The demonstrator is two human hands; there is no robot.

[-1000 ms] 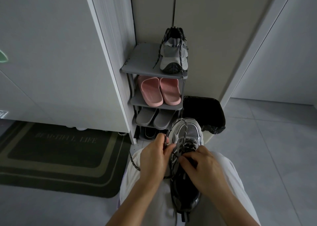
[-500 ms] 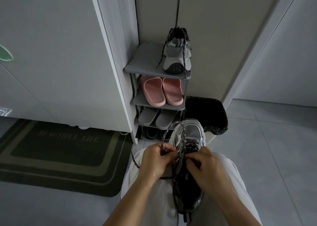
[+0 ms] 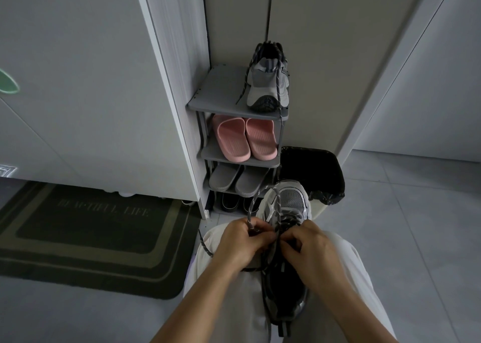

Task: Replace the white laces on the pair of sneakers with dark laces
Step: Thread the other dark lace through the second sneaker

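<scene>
A grey and silver sneaker (image 3: 291, 204) lies on my lap, toe pointing away from me. A dark speckled lace (image 3: 263, 194) arcs in a loop over its left side. My left hand (image 3: 240, 241) pinches one end of that lace beside the eyelets. My right hand (image 3: 309, 249) pinches the lace over the tongue, fingertips almost meeting the left hand's. The second sneaker (image 3: 268, 82) stands on the top shelf of the shoe rack (image 3: 218, 92), laced dark, its lace ends hanging loose over the shelf edge.
Pink slippers (image 3: 244, 139) and grey slippers (image 3: 238, 178) fill the lower shelves. A bin lined with a black bag (image 3: 312, 171) stands right of the rack. A dark doormat (image 3: 91, 228) lies on the floor to the left. White cabinet doors rise behind.
Both hands have drawn closer together over the eyelets. The lace loop has risen and arched over the sneaker's left side.
</scene>
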